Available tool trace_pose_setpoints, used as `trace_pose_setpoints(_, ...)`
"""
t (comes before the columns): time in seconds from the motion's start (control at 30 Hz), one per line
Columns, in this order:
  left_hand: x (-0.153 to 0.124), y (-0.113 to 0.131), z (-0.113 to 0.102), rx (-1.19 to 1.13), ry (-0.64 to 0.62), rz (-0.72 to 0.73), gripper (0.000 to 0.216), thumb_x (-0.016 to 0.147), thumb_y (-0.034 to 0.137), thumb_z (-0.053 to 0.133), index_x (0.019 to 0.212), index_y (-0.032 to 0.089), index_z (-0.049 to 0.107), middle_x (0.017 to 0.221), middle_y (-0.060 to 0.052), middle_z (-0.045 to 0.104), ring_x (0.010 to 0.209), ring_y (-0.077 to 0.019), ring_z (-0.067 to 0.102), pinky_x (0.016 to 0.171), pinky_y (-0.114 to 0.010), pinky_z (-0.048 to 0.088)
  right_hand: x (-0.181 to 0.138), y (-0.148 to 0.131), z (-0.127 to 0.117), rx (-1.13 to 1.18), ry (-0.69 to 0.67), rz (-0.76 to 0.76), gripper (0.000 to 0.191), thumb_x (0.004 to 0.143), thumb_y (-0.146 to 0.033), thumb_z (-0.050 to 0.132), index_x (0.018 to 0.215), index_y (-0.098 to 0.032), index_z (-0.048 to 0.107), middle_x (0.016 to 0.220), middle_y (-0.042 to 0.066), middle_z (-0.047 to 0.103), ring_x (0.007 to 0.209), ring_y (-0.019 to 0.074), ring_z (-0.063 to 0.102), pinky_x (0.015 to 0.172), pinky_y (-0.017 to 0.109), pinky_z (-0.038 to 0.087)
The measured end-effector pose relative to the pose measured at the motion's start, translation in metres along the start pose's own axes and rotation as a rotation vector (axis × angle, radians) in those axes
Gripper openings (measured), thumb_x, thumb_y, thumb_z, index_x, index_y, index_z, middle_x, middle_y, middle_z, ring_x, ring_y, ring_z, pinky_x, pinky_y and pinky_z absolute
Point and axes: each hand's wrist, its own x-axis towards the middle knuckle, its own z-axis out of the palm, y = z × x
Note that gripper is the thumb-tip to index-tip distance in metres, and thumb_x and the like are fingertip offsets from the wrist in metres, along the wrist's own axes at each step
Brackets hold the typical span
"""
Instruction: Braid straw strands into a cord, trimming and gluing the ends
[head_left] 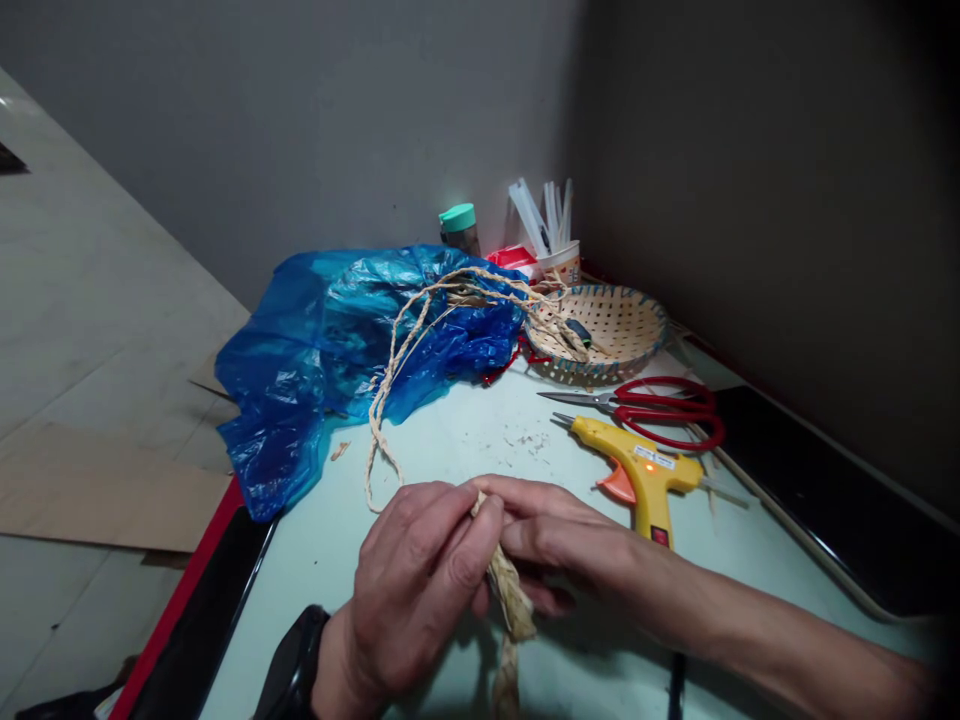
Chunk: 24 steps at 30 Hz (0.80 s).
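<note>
At the near middle of the table, a braid of pale dried plant fibre (512, 595) hangs down between my two hands. My left hand (420, 580) is closed, with thumb and fingertips pinching the braid's upper end. From the other side my right hand (562, 530) grips the same end; some of its fingers are hidden behind the braid. A thin twisted fibre cord (386, 385) loops across the table just beyond my left hand. To the right of my hands lies a yellow glue gun (652, 465) with an orange light on its body. Red-handled scissors (660, 410) rest behind it.
A crumpled blue plastic bag (300, 330) covers the back left. Behind stand a green-capped bottle (459, 228) and a paper cup (561, 262) holding glue sticks. A shallow woven basket (622, 325) sits at the back right, near a flat black panel (817, 480). Walls close off the back.
</note>
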Motion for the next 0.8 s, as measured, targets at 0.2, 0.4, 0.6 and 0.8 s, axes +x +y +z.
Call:
trace_pose_setpoints(0.2,-0.005,0.000,0.002,-0.021,-0.040,-0.049,0.059,0.094,0.015,0.047,0.152,0.024,0.035,0.122,-0.012,0.068,0.113,-0.0266,0.061,0.096,-0.039,0.050,-0.003,-0.015,-0.001,-0.167,0.005,0.032,0.008,0.087,-0.023,0.051,0.093,-0.017,0.053,0.071,-0.004,0.041,0.063,0.0102,0.037,0.055,0.023,0.030)
trace_pose_setpoints(0.4,-0.002,0.001,0.001,-0.048,-0.057,-0.029,0.061,0.093,0.009,0.046,0.152,0.021,0.035,0.126,-0.011,0.066,0.120,-0.0246,0.054,0.103,-0.036,0.043,-0.004,-0.016,0.000,-0.339,0.070,0.002,0.027,0.084,-0.024,0.056,0.110,-0.017,0.057,0.080,-0.001,0.052,0.072,0.0134,0.046,0.063,0.024,0.038)
trace_pose_setpoints(0.6,0.008,0.004,0.009,-0.230,0.053,-0.231,0.055,0.089,0.000,0.050,0.137,0.026,0.055,0.123,-0.008,0.061,0.116,-0.0206,0.055,0.100,-0.033,0.044,0.000,-0.012,0.003,-0.661,0.247,-0.004,0.041,0.080,-0.015,0.053,0.121,-0.019,0.055,0.088,0.002,0.062,0.080,0.0187,0.056,0.073,0.029,0.043)
trace_pose_setpoints(0.8,0.017,0.010,0.013,-0.639,0.131,-0.896,0.017,0.093,0.021,0.057,0.105,0.025,0.069,0.091,-0.001,0.068,0.076,-0.0138,0.065,0.070,-0.024,0.052,-0.002,-0.014,0.010,-1.037,0.333,0.075,0.069,0.079,-0.019,0.052,0.145,-0.017,0.035,0.101,0.013,0.067,0.093,0.0311,0.061,0.077,0.039,0.041)
